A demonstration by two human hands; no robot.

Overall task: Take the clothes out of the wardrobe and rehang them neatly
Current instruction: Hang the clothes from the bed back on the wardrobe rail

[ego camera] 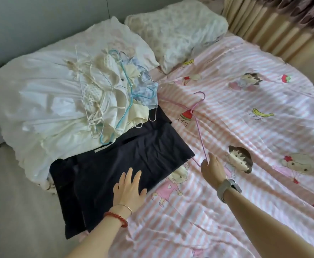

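Dark garment [115, 164] partly beneath whites [46, 101].

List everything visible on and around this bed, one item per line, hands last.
dark navy folded garment: one, near left edge of bed
pink wire hanger: one, on sheet right of the garment
pile of white and cream clothes with wire hangers: one, behind the garment
pink striped cartoon bedsheet: one, covering bed
pale floral pillows: two, at head of bed
beige curtain: one, upper right
left hand: flat on the garment, red bead bracelet
right hand: grip on the hanger's lower end, watch on wrist
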